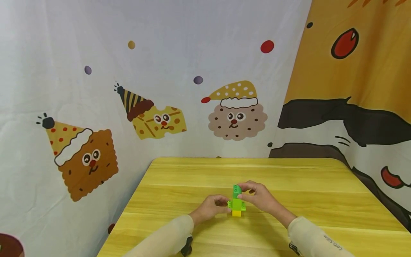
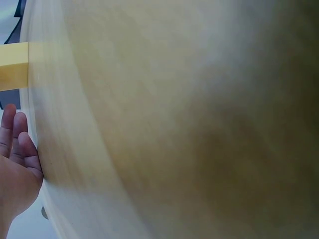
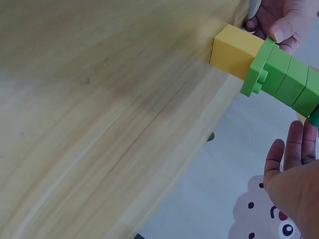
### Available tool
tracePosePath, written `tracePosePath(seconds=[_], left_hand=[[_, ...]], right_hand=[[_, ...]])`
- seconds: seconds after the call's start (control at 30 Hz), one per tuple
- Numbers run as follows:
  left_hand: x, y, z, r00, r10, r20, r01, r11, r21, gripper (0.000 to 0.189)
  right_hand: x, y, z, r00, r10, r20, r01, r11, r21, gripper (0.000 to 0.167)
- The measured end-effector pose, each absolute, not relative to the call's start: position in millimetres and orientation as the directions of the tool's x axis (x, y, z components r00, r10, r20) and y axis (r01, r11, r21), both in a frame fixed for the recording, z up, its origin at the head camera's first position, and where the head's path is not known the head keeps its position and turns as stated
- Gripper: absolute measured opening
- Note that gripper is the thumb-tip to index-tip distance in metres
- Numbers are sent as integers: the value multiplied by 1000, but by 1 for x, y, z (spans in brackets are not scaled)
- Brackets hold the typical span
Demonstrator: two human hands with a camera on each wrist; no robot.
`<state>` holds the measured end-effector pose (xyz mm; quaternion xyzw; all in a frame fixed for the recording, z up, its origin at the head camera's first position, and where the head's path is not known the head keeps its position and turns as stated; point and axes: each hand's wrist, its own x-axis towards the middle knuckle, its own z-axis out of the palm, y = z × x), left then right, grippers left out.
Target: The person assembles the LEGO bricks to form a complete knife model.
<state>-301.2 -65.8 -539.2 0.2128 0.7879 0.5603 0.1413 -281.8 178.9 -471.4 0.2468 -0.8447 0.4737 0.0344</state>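
Note:
A small tower of toy building bricks stands upright on the wooden table (image 1: 179,175). Its foot is a yellow brick (image 1: 236,213), which carries a wider light green plate (image 3: 258,69) with studs showing at its ends. Light green bricks (image 1: 237,204) rise from the plate, and a darker green brick (image 1: 236,192) tops the stack. With thumb and forefinger my left hand (image 1: 212,207) holds the left end of the plate. Higher up, my right hand (image 1: 258,196) pinches the dark green brick from the right; the right wrist view cuts off that top part.
Behind the table hangs a white cloth (image 1: 192,35) printed with cartoon biscuits and cheese. An orange, black and white printed cloth (image 1: 321,78) hangs at the right. The table's far edge runs just in front of the cloth.

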Motion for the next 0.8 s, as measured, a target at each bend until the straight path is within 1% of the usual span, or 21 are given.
tracePosePath(seconds=[0.5,0.8], left_hand=[[-300,-65,-538,-878,478,6,174,308,935,29],[-299,-65,-537,-877,481,3,168,302,938,27]], right_hand=[[-282,178,-470,-854,-397,337,-499,437,-749,30],[-284,178,-472,-848,-405,341,-512,460,-726,35]])
